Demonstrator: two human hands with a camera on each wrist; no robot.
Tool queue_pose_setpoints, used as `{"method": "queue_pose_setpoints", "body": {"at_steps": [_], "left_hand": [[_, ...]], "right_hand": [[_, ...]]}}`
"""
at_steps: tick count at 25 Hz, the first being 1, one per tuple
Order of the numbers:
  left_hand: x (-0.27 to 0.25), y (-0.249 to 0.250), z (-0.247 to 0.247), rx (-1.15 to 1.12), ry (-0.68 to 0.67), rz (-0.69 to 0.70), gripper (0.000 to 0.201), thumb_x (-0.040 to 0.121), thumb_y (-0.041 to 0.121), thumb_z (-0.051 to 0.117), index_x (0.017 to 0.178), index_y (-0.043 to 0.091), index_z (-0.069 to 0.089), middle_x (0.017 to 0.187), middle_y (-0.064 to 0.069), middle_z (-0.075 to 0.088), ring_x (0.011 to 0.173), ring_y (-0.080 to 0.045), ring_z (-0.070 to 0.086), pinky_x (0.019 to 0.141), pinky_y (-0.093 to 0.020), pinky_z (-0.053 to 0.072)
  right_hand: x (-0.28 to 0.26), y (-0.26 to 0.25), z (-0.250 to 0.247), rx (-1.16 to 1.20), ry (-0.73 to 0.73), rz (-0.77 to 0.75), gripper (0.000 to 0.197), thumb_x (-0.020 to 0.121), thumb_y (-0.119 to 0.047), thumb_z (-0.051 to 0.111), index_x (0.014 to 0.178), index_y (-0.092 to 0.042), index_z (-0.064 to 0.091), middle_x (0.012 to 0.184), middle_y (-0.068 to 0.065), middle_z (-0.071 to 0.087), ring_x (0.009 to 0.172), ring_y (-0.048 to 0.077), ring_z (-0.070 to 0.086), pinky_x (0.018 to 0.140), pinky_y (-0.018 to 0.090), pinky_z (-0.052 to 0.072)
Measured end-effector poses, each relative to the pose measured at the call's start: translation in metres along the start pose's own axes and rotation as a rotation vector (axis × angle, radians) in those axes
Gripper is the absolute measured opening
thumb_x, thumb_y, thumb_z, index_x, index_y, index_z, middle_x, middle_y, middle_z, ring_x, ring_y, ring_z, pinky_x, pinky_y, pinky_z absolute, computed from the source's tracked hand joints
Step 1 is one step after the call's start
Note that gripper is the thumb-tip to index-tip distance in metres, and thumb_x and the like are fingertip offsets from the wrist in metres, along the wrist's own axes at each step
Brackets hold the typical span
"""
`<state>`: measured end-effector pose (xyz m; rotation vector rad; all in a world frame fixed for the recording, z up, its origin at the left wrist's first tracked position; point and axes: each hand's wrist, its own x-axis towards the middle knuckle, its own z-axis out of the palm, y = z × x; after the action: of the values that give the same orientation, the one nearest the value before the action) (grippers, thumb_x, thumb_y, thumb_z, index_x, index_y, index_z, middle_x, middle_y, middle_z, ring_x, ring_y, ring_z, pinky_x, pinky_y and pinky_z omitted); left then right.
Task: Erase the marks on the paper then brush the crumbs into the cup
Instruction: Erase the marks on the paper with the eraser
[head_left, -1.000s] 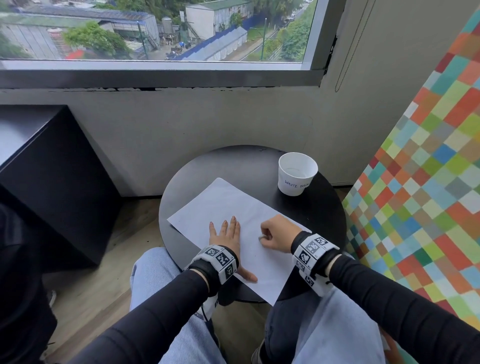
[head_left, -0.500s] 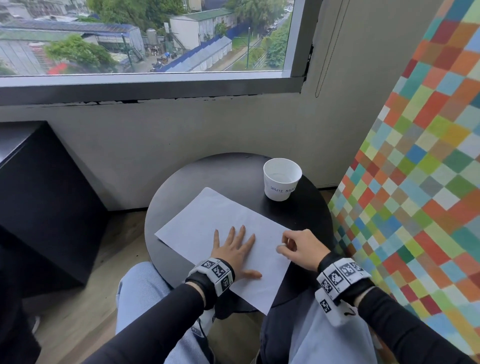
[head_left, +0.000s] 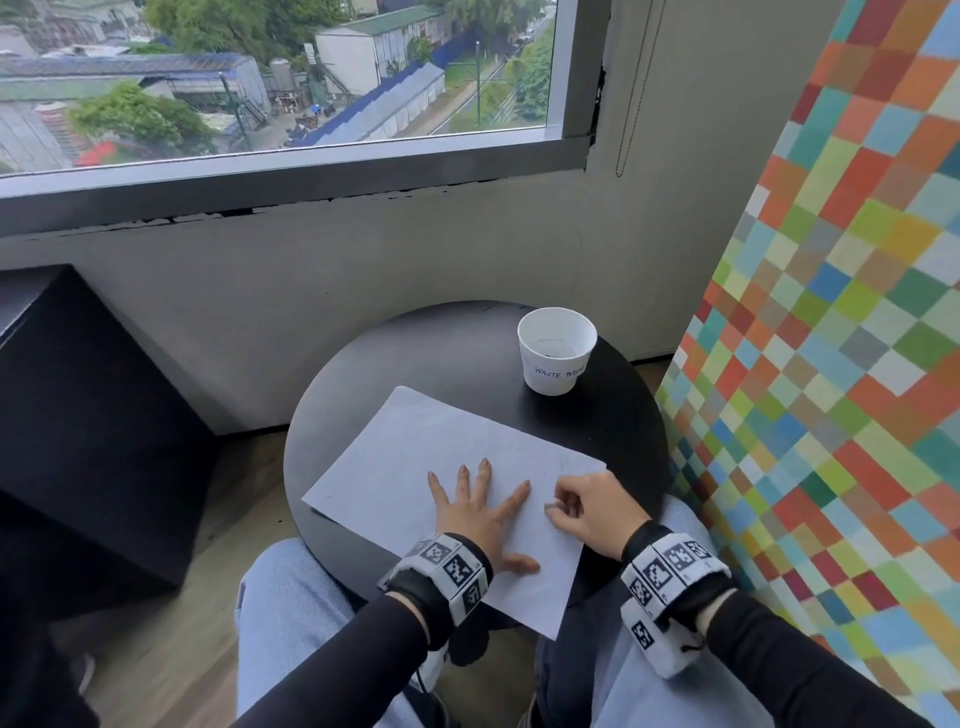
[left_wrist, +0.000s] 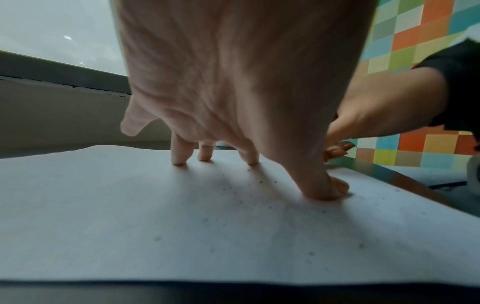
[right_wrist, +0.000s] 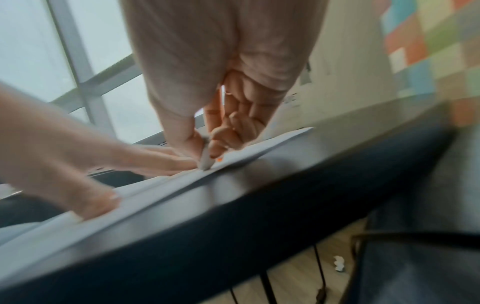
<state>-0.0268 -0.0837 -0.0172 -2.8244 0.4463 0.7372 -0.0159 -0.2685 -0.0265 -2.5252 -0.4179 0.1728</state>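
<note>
A white sheet of paper (head_left: 415, 467) lies on the round black table (head_left: 457, 353). My left hand (head_left: 478, 506) rests flat on it with fingers spread, holding the sheet down (left_wrist: 78, 205). My right hand (head_left: 576, 506) pinches a small white eraser (right_wrist: 206, 158) between thumb and fingers, its tip pressed on the paper near the sheet's right edge. Faint pencil marks (head_left: 571, 462) show by the paper's right corner. Dark eraser crumbs (left_wrist: 241, 193) are scattered around my left fingertips. A white paper cup (head_left: 556, 351) labelled as a waste basket stands at the table's back right.
A colourful checkered panel (head_left: 831, 364) stands close on the right of the table. A black cabinet (head_left: 88, 426) stands at the left. The wall and window (head_left: 260, 78) are behind the table. My knees are under the table's front edge.
My right hand with the eraser has shifted right along the paper toward its right edge. My left hand has stayed flat on the sheet. My head view has moved.
</note>
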Motion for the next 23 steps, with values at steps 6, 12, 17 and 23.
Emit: {"method": "queue_pose_setpoints", "body": {"at_steps": [6, 12, 17, 23], "left_hand": [[0.002, 0.003, 0.000, 0.021, -0.013, -0.012, 0.100, 0.079, 0.085, 0.038, 0.151, 0.045, -0.019, 0.161, -0.015, -0.023, 0.149, -0.041, -0.012, 0.108, -0.075, -0.006], [0.001, 0.006, -0.004, 0.024, -0.055, -0.028, 0.100, 0.081, 0.084, 0.038, 0.151, 0.044, -0.022, 0.160, -0.015, -0.027, 0.149, -0.041, -0.015, 0.109, -0.075, -0.004], [0.002, 0.007, -0.007, 0.037, -0.076, -0.034, 0.102, 0.080, 0.085, 0.038, 0.150, 0.043, -0.024, 0.160, -0.015, -0.026, 0.149, -0.042, -0.013, 0.109, -0.075, -0.005], [0.003, 0.007, -0.008, 0.042, -0.076, -0.037, 0.103, 0.080, 0.085, 0.038, 0.150, 0.043, -0.024, 0.160, -0.015, -0.026, 0.149, -0.042, -0.013, 0.108, -0.075, -0.004]], "right_hand": [[-0.003, -0.010, 0.002, -0.053, -0.141, -0.120, 0.018, 0.082, -0.025, 0.065, 0.072, -0.011, 0.063, 0.061, -0.006, 0.054, 0.059, 0.007, 0.047, 0.059, 0.017, 0.035], [-0.009, -0.018, 0.008, -0.063, -0.194, -0.157, 0.019, 0.079, -0.028, 0.061, 0.067, -0.012, 0.059, 0.060, -0.003, 0.055, 0.058, 0.013, 0.051, 0.058, 0.027, 0.042], [0.002, 0.000, -0.008, -0.059, -0.028, -0.035, 0.017, 0.080, -0.023, 0.064, 0.069, -0.010, 0.061, 0.059, -0.001, 0.058, 0.059, 0.012, 0.050, 0.063, 0.026, 0.044], [0.006, 0.003, -0.011, -0.071, -0.069, -0.034, 0.017, 0.081, -0.027, 0.064, 0.069, -0.015, 0.060, 0.060, -0.005, 0.057, 0.061, 0.011, 0.052, 0.063, 0.026, 0.045]]}}
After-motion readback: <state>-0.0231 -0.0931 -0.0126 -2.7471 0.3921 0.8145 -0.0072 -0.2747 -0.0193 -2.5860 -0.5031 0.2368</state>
